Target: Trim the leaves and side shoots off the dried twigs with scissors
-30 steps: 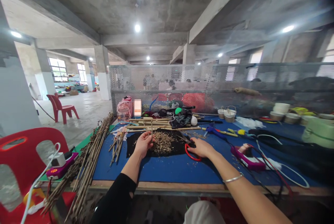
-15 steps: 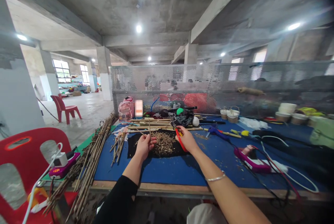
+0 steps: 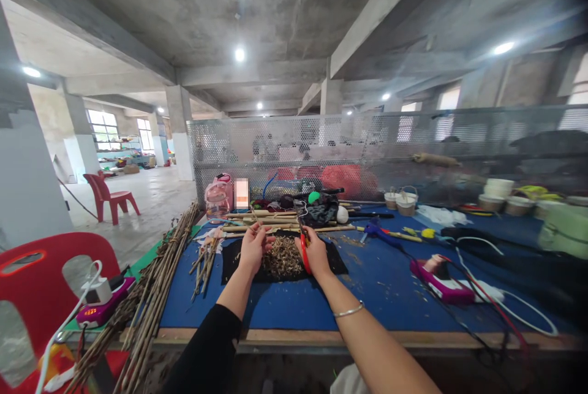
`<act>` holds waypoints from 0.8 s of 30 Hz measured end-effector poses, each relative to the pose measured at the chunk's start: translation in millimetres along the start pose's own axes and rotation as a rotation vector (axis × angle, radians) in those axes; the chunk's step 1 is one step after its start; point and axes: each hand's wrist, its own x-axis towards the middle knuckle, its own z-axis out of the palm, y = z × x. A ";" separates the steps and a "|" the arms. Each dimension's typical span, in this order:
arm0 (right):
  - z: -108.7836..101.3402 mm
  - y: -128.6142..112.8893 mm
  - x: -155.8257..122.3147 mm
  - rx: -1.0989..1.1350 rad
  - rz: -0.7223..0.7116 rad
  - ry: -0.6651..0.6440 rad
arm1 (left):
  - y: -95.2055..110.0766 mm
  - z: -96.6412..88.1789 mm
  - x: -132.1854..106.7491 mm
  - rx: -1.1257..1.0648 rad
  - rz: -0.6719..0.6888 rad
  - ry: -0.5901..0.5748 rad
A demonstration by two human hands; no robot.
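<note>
My left hand (image 3: 252, 249) is closed in a pinch on a thin twig (image 3: 257, 217), whose tip pokes up past the fingers. In my right hand (image 3: 318, 253) are red-handled pruning shears (image 3: 305, 252), fingers wrapped round the grips and dark blades pointing away from me. A gap separates the two hands. Between and below them, a heap of short cut twig pieces (image 3: 283, 259) lies on a black cloth (image 3: 337, 262). Left of the cloth is a small bunch of longer twigs (image 3: 205, 266).
A long bundle of sticks (image 3: 158, 284) overhangs the blue table (image 3: 275, 314) at left. Bamboo poles (image 3: 285, 230) lie behind the cloth. Purple power strips (image 3: 443, 284) with cords sit on both sides. White cups (image 3: 407, 203) stand at the back, before a perforated metal screen (image 3: 367, 149).
My right hand has come left and closer to my left hand, bringing the shears with it. The shears now point more straight ahead. The view has shifted slightly.
</note>
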 end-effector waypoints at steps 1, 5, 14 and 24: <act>-0.3 0.3 -0.5 -0.002 -0.001 0.010 | 0.5 1.8 1.9 0.019 -0.014 -0.018; 0.9 -1.3 -2.9 -0.017 -0.048 -0.001 | -8.6 -2.8 0.7 0.056 -0.067 -0.083; 13.0 -2.8 -9.3 -0.086 -0.085 -0.234 | -21.5 -18.7 -16.1 0.259 -0.136 -0.185; 11.5 -12.0 -16.0 -0.195 -0.128 -0.334 | -24.6 -15.0 -17.4 0.210 -0.126 -0.234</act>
